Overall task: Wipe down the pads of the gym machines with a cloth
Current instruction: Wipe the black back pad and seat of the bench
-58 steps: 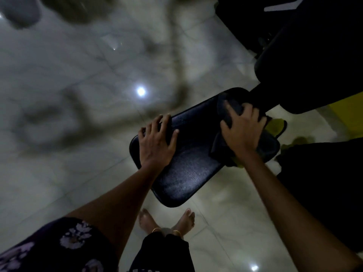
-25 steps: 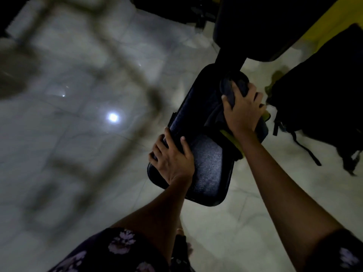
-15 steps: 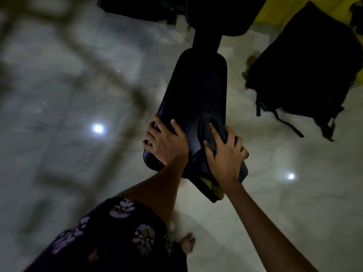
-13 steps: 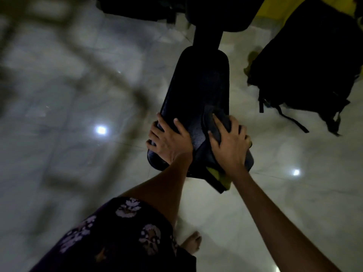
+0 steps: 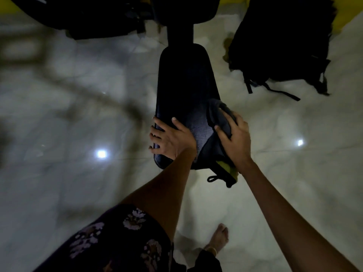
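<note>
Your left hand (image 5: 172,138) lies flat on the near left part of the pad (image 5: 186,83), fingers spread over its edge, evidently to brace it against the wiping stroke. Your right hand (image 5: 233,138) presses the cloth (image 5: 216,116) onto the pad's near right edge, fingers curled into the bunched fabric; a yellow-lined corner hangs off below. Both arms reach forward and down. A backpack (image 5: 279,42) sits on the floor (image 5: 78,173), well apart.

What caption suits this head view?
Right hand wipes a dark cloth along the seat pad; left hand steadies it.
</note>
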